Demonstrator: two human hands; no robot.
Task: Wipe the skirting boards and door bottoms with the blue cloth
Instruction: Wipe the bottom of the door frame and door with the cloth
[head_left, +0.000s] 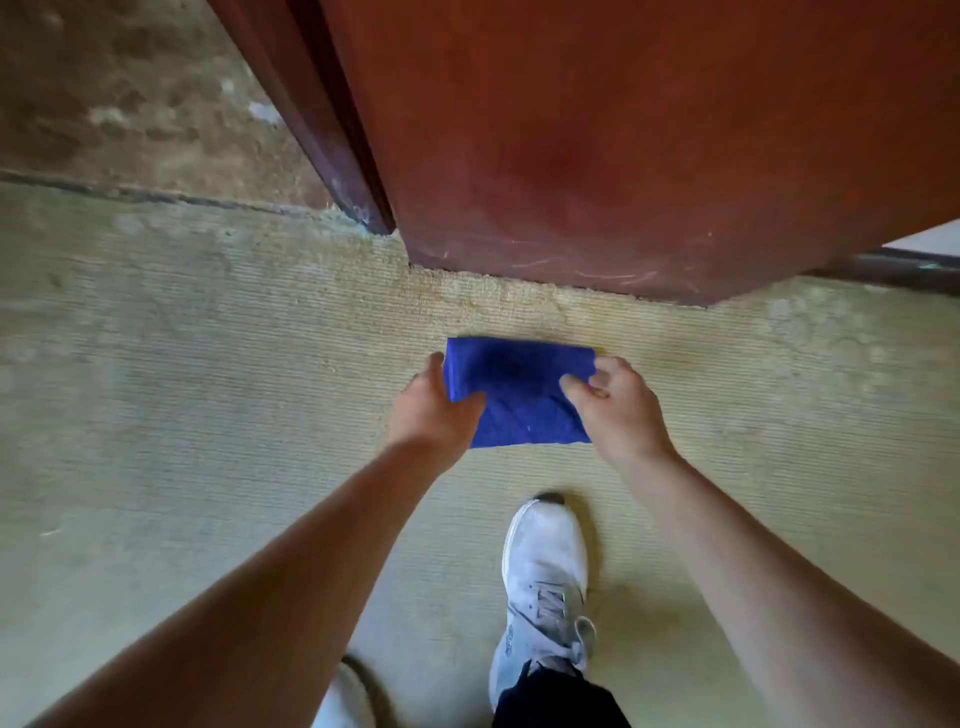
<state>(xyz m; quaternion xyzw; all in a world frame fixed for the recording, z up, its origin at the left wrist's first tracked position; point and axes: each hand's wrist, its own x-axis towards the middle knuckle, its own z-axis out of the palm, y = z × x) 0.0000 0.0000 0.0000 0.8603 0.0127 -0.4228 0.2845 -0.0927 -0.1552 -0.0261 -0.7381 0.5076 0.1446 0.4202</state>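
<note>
Both forearms bare, no sleeves, watch or rings visible on left hand (434, 410) or right hand (618, 410). Right foot: white lace-up trainer (543, 587), mesh-type upper, rounded toe, grey side logo and grey laces, small blue marking on the inner side near the heel. Dark, black-looking trouser leg (558, 701) covers its ankle. Left foot: only a blurred white shoe toe (345, 699) at the bottom edge, detail not readable.
</note>
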